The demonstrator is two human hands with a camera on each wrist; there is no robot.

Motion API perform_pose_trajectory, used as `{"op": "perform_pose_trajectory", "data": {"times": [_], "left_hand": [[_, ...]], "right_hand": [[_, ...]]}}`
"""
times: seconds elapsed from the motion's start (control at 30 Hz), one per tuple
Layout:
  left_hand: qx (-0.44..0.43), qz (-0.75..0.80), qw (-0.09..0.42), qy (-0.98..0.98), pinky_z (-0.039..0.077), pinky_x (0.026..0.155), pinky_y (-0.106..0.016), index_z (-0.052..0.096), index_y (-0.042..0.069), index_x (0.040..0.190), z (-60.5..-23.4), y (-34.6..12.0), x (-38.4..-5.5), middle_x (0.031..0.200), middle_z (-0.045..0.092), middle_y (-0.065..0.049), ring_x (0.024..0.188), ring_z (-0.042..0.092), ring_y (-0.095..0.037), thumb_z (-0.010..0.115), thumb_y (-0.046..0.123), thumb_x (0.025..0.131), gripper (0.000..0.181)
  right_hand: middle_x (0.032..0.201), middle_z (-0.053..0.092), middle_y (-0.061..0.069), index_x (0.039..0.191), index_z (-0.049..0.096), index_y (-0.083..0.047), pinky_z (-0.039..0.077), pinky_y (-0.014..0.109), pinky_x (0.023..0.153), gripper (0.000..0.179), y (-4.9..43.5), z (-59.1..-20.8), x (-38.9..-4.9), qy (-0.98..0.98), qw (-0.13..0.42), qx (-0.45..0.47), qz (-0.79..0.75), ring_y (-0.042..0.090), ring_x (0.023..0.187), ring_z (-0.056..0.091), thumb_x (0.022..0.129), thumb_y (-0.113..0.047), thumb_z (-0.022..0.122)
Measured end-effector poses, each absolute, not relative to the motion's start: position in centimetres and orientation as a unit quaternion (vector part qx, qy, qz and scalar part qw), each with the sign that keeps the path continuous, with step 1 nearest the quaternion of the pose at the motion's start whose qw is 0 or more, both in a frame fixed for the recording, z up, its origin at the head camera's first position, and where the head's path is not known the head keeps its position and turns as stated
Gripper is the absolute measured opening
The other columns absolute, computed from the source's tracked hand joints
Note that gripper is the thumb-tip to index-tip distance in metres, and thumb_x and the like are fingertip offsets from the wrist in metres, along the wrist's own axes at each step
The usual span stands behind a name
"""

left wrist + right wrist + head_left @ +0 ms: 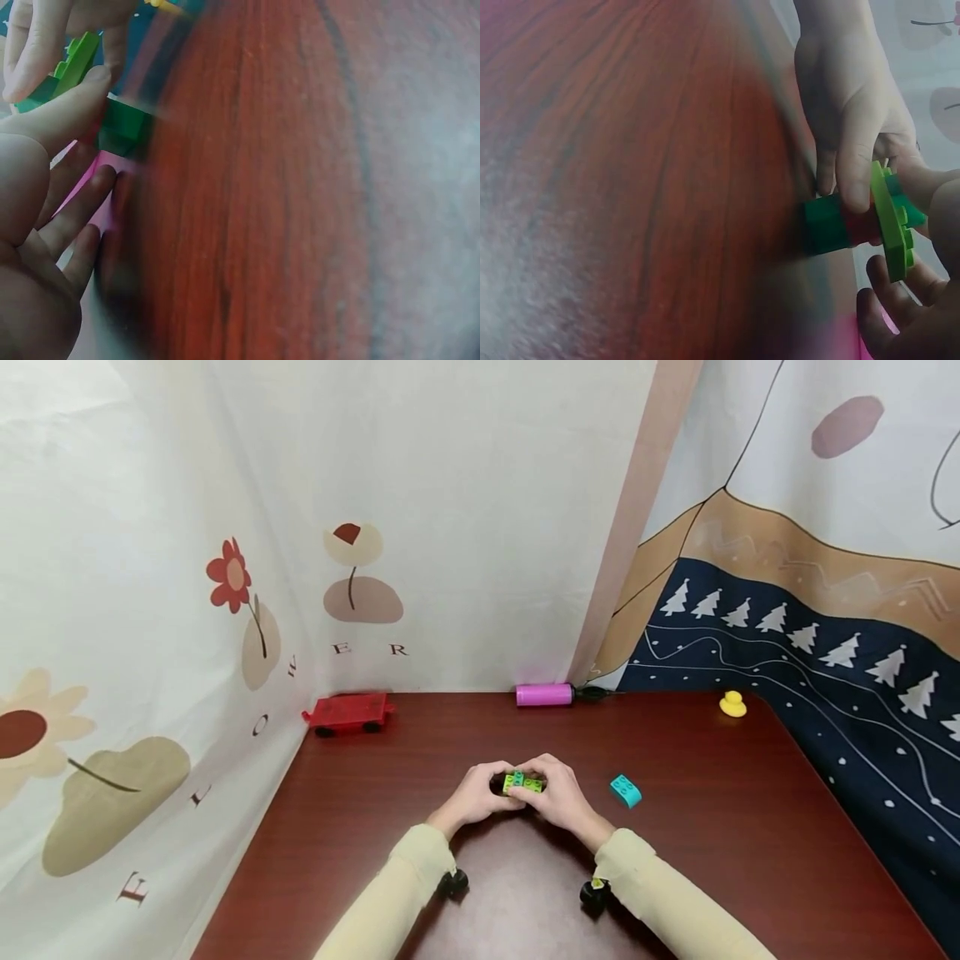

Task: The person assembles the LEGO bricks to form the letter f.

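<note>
Both hands meet over the middle of the table around a small build of toy building blocks. My left hand (471, 797) grips it from the left, and my right hand (561, 797) pinches it from the right. A lime-green studded plate (532, 784) shows between the fingers, with a teal-green block (518, 778) on its top. Seen in the right wrist view, a red block (861, 226) joins the plate to a dark green block (826, 225) on its underside. Fingers cover part of the build. To the right of the hands lies a turquoise block (626, 791) with a curved side.
A red toy wagon (348, 712) with black wheels stands at the table's back left corner. Along the back edge lies a magenta cylinder (543, 695) with a black end. A yellow rubber duck (732, 704) sits at the back right. Printed curtains (480, 527) hang behind the dark red-brown table (337, 827).
</note>
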State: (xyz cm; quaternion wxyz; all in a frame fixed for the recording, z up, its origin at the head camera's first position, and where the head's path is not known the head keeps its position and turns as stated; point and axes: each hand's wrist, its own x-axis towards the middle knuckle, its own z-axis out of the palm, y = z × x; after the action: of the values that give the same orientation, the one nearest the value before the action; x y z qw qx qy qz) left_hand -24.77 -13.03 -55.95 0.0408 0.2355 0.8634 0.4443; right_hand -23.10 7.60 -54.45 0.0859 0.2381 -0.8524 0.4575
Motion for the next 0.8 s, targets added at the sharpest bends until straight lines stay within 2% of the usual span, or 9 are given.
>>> {"op": "perform_pose_trajectory", "data": {"times": [0.3, 0.47, 0.63, 0.8], "left_hand": [[0.23, 0.504, 0.044, 0.831, 0.054, 0.089, -0.027, 0.075, 0.01, 0.117, -55.8, -12.9, -24.8, 0.11, 0.077, -0.001, 0.097, 0.068, -0.008, 0.092, 0.019, 0.082, 0.04], [0.22, 0.509, 0.044, 0.831, 0.054, 0.088, -0.026, 0.075, 0.01, 0.112, -56.0, -12.8, -24.7, 0.106, 0.077, 0.0, 0.095, 0.067, -0.007, 0.091, 0.016, 0.084, 0.034], [0.222, 0.52, 0.044, 0.824, 0.054, 0.084, -0.027, 0.074, 0.012, 0.111, -56.2, -12.7, -24.7, 0.105, 0.076, -0.001, 0.093, 0.067, -0.009, 0.09, 0.017, 0.086, 0.03], [0.208, 0.545, 0.069, 0.809, 0.056, 0.065, -0.028, 0.072, 0.013, 0.111, -56.1, -12.6, -24.7, 0.095, 0.075, -0.003, 0.077, 0.066, -0.01, 0.09, 0.018, 0.086, 0.031]], "right_hand": [[0.1, 0.069, 0.002, 0.108, 0.08, -0.01, 0.056, 0.033, 0.079, 0.032, 7.7, -54.5, -23.3, -0.855, 0.085, 0.238, 0.453, 0.017, 0.09, 0.067, 0.082, -0.023, 0.093], [0.1, 0.069, 0.0, 0.11, 0.08, -0.013, 0.055, 0.032, 0.08, 0.032, 7.8, -54.6, -23.3, -0.858, 0.082, 0.25, 0.441, 0.015, 0.091, 0.065, 0.084, -0.027, 0.091], [0.104, 0.067, 0.003, 0.118, 0.077, -0.011, 0.055, 0.034, 0.082, 0.034, 8.3, -54.3, -23.4, -0.855, 0.078, 0.276, 0.432, 0.018, 0.094, 0.064, 0.089, -0.025, 0.087], [0.114, 0.067, 0.014, 0.135, 0.065, -0.005, 0.059, 0.04, 0.087, 0.048, 9.7, -53.7, -23.9, -0.856, 0.055, 0.274, 0.434, 0.025, 0.102, 0.069, 0.094, -0.023, 0.082]]}}
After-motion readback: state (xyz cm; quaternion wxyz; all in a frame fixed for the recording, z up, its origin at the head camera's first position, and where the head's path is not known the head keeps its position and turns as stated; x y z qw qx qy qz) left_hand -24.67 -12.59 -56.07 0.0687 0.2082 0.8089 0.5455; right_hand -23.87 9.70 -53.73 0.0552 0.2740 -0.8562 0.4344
